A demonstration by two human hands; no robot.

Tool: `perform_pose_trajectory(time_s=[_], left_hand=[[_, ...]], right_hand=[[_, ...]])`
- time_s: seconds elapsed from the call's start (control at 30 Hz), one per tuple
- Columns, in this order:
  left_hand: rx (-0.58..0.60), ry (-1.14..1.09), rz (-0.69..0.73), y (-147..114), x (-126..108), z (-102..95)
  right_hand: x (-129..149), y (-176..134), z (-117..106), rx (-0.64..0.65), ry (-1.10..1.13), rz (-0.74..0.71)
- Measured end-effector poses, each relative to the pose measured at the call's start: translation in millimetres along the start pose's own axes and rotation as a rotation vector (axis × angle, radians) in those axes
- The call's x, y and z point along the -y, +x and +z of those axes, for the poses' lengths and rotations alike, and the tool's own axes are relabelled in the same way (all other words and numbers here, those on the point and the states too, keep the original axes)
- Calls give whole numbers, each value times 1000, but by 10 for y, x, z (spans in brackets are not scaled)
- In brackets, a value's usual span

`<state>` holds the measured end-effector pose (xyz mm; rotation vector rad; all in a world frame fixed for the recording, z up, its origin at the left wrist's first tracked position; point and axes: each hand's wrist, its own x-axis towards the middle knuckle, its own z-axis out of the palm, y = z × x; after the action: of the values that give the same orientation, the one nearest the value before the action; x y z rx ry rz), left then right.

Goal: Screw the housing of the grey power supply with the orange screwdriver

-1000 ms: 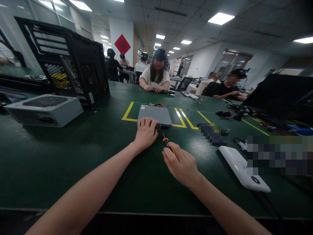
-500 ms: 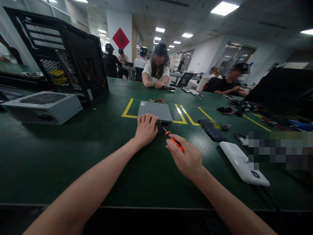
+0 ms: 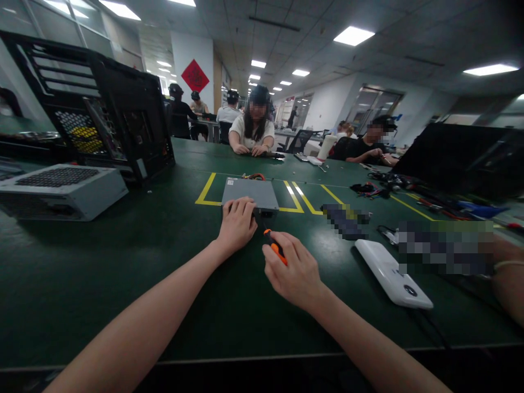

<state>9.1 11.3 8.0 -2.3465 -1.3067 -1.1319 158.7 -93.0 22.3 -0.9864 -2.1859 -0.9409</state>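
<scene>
A flat grey metal power supply (image 3: 250,191) lies on the green table inside yellow tape marks, with coloured wires behind it. My left hand (image 3: 237,225) is closed over its near edge, fingers curled on the casing. My right hand (image 3: 293,270) grips an orange and black screwdriver (image 3: 278,253) by its handle. The thin shaft points up at the near face of the power supply, beside my left fingertips. Whether its tip touches the casing or a screw, I cannot tell.
A larger grey power supply (image 3: 69,188) and a black computer case (image 3: 123,109) stand on the left. On the right lie a white device (image 3: 391,273), cables (image 3: 368,189) and a dark monitor (image 3: 470,158). Across the table sits a person (image 3: 254,128); another's arm (image 3: 510,278) enters at right.
The view has shifted slightly, moving everything left and down. My right hand has moved a little left, with the screwdriver angled more steeply. Another person's arm has appeared at the right edge.
</scene>
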Motion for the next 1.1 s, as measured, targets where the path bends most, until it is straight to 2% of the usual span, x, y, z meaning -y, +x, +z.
perform_pose_trajectory(time_s=[0.1,0.27,0.43,0.6,0.73,0.9,1.03,1.1], left_hand=[[-10,0,-1,1,-2,5],[-8,0,-3,7,-4,10],[-3,-3,-3,15,-4,6],[4,15,-5,25,6,11],[8,38,-3,32,7,7],[20,51,-15,32,-2,-6],[17,58,-26,32,-5,0],[18,63,-31,31,-4,4]], right_hand=[[15,13,-2,-3,6,-68],[-21,12,6,-36,19,58],[-45,5,4,-32,29,-39],[-93,12,-15,-46,29,93],[-76,11,-10,-21,55,13],[-70,0,14,-72,49,164],[-71,-18,26,-44,37,35],[-72,-14,20,-57,0,25]])
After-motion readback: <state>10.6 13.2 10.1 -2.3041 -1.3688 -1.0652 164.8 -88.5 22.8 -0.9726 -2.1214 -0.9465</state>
